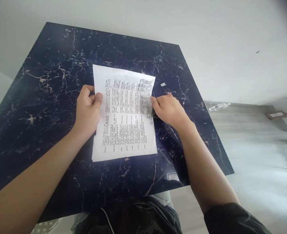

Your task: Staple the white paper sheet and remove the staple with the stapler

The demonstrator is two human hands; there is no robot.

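Note:
A printed sheet of paper (124,113), possibly more than one layer, is held over the dark marbled table (68,61). My left hand (88,107) pinches its left edge, with the thumb on top and the fingers partly behind. At the right edge, my right hand (169,109) grips the paper between thumb and curled fingers. The print lies sideways, and the sheet bends up a little near its right side. Something small and dark shows under my right hand; its kind is hidden.
A small white scrap (163,84) lies on the table beyond my right hand. Off the table's right edge, a clear plastic item (219,107) and a brown box (277,114) are on the floor. A pale wall (218,48) stands behind the table.

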